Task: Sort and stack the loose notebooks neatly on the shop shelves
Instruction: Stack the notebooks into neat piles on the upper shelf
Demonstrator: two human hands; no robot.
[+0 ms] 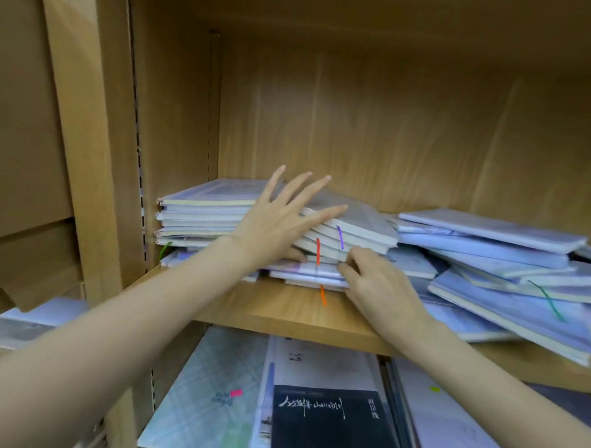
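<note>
The left hand (277, 219) is pressing, fingers spread, on a tilted notebook bundle (348, 226) at the shelf (282, 312) front; the right hand (376, 283) is pinching its lower edges. Film-wrapped covers look slippery, stiff, moderately heavy: clamp both sides

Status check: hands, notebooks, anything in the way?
Left hand flat, fingers spread on the tilted notebooks. Right hand gripping the lower stack by its edge. Loose pile crowds the right.
</note>
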